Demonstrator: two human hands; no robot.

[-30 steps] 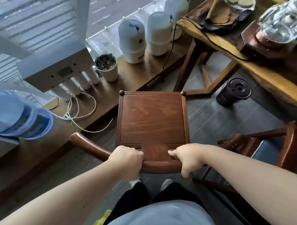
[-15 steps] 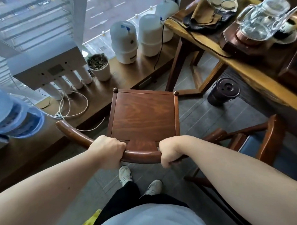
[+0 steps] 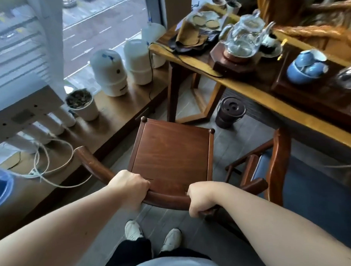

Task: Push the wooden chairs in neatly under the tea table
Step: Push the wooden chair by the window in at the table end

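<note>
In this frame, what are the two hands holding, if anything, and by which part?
Both hold the wooden chair by its curved back rail: the left hand left of centre and the right hand right of centre, fingers wrapped over the rail.

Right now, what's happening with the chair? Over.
Both hands, left and right, gripping chair backrest. Chair not under tea table. Dark bucket ahead.

No text, label, brand or number can be read anywhere; the blue mark on the white tank (image 3: 109,72), left of centre, is too blurred to make out.
</note>
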